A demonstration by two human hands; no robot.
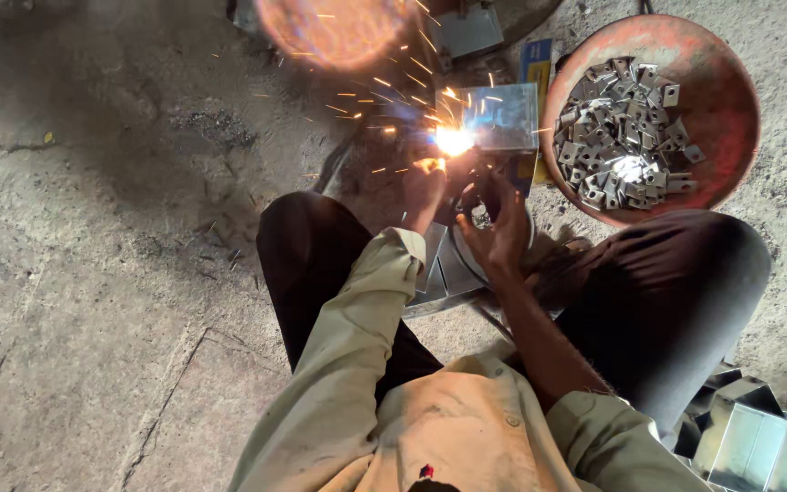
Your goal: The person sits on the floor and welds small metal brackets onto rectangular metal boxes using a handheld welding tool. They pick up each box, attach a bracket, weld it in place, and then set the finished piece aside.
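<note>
Welding in hand: both hands, left hand [425,182] and right hand [495,223], fingers closed on something unclear, beside the shiny square metal box [501,117]; next needs steadiness

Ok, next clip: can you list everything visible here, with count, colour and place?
Metal box: one, shiny grey, on the floor ahead of the hands, bright welding glare and sparks at its left edge.
Round pan: one, orange-red, upper right.
Small metal brackets: many, silver, heaped in the pan.
Folded metal boxes: several, grey, lower right corner.
Concrete floor: grey, dusty, all around.
Left hand: at the glare; what it grips is washed out.
Right hand: beside it, fingers spread near the box.
</note>
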